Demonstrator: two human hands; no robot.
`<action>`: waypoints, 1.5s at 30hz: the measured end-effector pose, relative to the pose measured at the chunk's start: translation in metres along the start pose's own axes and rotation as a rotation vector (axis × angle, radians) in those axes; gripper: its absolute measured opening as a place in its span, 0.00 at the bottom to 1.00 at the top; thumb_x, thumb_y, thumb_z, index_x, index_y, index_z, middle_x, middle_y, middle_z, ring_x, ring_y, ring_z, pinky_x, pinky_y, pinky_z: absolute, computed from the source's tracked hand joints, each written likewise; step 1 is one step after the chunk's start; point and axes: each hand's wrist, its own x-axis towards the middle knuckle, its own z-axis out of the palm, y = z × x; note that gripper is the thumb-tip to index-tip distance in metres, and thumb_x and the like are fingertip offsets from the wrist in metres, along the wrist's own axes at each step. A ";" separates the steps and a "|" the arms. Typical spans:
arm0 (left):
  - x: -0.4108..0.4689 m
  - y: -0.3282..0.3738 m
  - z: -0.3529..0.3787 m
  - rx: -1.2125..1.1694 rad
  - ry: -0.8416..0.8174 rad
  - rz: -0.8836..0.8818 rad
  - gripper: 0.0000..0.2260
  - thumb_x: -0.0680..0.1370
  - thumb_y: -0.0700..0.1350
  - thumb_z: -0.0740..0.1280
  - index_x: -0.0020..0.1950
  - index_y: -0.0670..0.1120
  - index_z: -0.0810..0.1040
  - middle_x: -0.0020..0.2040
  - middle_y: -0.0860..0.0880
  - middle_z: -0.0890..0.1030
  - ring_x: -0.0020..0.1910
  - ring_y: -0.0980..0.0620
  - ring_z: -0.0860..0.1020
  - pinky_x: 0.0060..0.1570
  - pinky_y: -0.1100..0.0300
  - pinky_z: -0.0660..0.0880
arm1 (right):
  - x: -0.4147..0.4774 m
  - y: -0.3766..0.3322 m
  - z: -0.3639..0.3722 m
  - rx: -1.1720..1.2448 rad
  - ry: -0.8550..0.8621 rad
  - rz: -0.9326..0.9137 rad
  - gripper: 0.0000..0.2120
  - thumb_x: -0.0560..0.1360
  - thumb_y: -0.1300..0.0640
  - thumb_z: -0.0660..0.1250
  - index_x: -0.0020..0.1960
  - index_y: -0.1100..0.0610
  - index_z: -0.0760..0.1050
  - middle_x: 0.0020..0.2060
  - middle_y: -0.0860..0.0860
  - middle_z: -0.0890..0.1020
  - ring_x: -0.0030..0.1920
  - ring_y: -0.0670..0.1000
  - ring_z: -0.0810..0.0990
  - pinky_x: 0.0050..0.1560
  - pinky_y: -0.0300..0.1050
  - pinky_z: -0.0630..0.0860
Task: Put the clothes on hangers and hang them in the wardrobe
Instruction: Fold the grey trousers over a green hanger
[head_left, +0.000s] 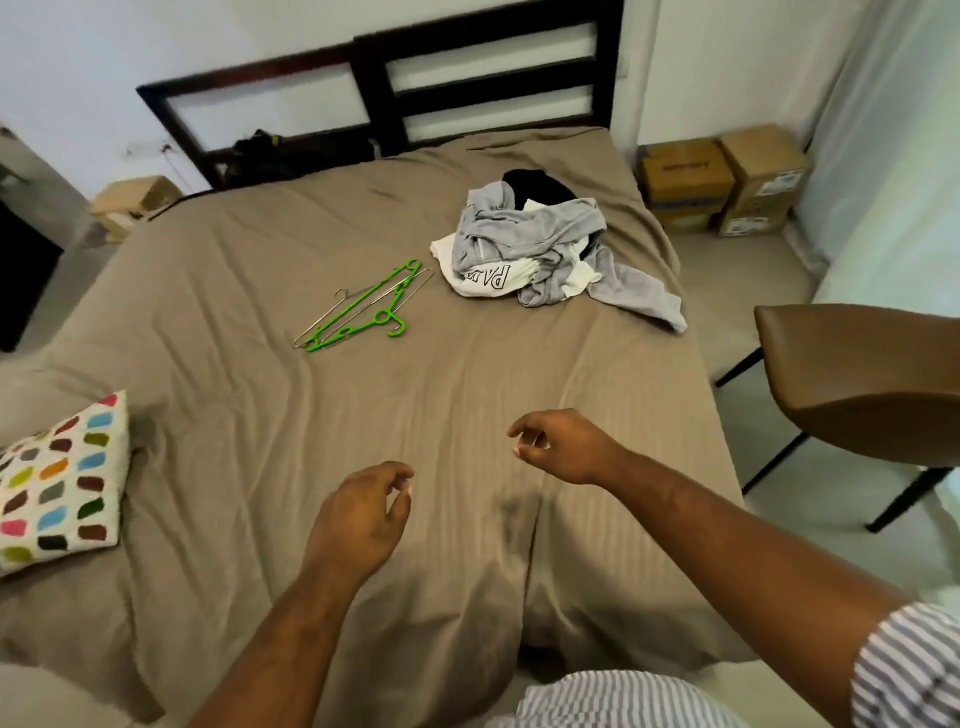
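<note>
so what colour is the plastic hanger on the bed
Bright green plastic hanger, clearest in the head view.

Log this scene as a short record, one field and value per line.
surface: bed, brown cover
hangers: green and wire, flat on bed, bare
clothes: one heap, right of hangers, not touching them
left hand: empty, fingers loosely curled, over bed
right hand: empty, fingers loosely curled, over bed
sides: pillow left, chair right
</note>
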 end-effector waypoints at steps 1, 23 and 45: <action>0.007 -0.005 -0.002 0.002 -0.008 0.030 0.11 0.81 0.48 0.66 0.62 0.51 0.80 0.54 0.56 0.82 0.53 0.55 0.80 0.55 0.55 0.78 | 0.000 -0.003 0.002 0.007 0.020 0.016 0.15 0.80 0.52 0.68 0.64 0.54 0.80 0.49 0.47 0.84 0.47 0.45 0.79 0.53 0.38 0.74; 0.086 -0.178 -0.095 -0.172 -0.054 0.429 0.12 0.79 0.45 0.68 0.63 0.50 0.79 0.52 0.57 0.82 0.51 0.55 0.79 0.54 0.55 0.76 | -0.011 -0.182 0.133 -0.066 0.514 0.295 0.18 0.79 0.52 0.69 0.68 0.51 0.76 0.65 0.49 0.77 0.63 0.49 0.75 0.61 0.35 0.63; 0.226 0.034 -0.042 -0.017 -0.221 0.752 0.12 0.79 0.48 0.66 0.63 0.53 0.79 0.54 0.57 0.82 0.55 0.54 0.79 0.55 0.52 0.77 | -0.009 -0.072 0.049 0.158 0.776 0.546 0.18 0.79 0.51 0.68 0.68 0.47 0.76 0.64 0.46 0.77 0.58 0.45 0.75 0.60 0.40 0.70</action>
